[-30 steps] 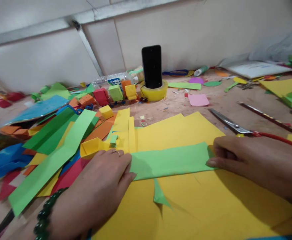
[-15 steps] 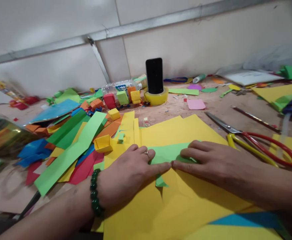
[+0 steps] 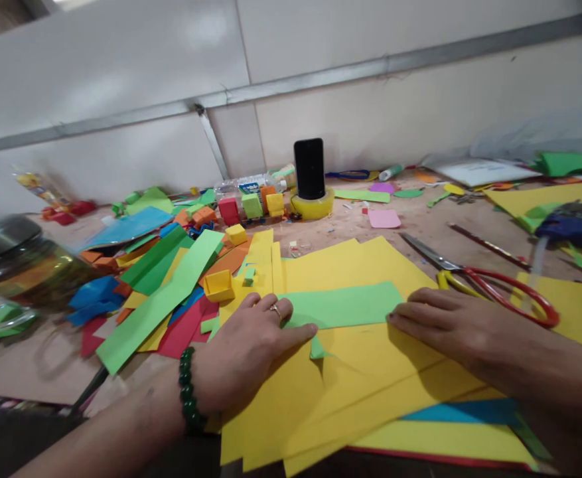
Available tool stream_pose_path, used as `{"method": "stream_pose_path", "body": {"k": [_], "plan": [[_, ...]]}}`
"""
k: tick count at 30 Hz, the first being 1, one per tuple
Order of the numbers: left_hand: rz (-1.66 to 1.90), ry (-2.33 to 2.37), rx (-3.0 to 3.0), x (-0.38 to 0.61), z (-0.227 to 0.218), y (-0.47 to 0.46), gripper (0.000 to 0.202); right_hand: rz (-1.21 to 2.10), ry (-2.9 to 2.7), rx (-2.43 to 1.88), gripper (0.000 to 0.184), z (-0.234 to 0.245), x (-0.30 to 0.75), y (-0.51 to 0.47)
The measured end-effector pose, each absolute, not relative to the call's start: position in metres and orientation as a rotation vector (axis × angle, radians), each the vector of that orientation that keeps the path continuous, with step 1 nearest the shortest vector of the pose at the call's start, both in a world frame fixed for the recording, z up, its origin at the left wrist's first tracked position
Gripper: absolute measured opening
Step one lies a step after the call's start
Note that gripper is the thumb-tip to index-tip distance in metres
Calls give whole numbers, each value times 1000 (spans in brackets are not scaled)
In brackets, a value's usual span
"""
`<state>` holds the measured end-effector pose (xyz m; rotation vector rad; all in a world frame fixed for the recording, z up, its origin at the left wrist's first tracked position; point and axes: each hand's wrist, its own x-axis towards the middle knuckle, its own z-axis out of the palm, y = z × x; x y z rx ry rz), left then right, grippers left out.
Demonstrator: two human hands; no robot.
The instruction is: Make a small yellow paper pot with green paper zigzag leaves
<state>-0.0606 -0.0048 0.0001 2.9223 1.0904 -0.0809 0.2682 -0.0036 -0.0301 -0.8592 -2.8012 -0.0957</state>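
Note:
A folded green paper strip point(image 3: 343, 304) lies flat on a stack of yellow sheets point(image 3: 370, 372). My left hand point(image 3: 251, 348), with a ring and a green bead bracelet, lies flat with fingers stretched over the strip's left end. My right hand point(image 3: 444, 322) rests flat at the strip's right end, its fingertips touching the edge. Neither hand grips anything. A small green flap point(image 3: 317, 348) sticks out below the strip.
Red-and-yellow scissors point(image 3: 474, 282) lie right of my right hand. A heap of coloured paper strips point(image 3: 161, 292) and small paper boxes point(image 3: 219, 285) lies to the left. A phone point(image 3: 309, 168) stands in a yellow tape roll point(image 3: 313, 206) at the back. A jar point(image 3: 16, 265) sits at far left.
My hands met at the strip's middle half a second ago; now the right hand has slid back to the right end. The camera has pulled back and tilted up.

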Motion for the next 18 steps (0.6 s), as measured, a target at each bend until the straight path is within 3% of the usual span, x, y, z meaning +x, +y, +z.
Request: {"method": "stream_pose_path", "body": {"k": [18], "plan": [[22, 1220, 2805, -95, -8, -24, 39, 12, -2732, -1113, 45, -34, 281, -23]]}}
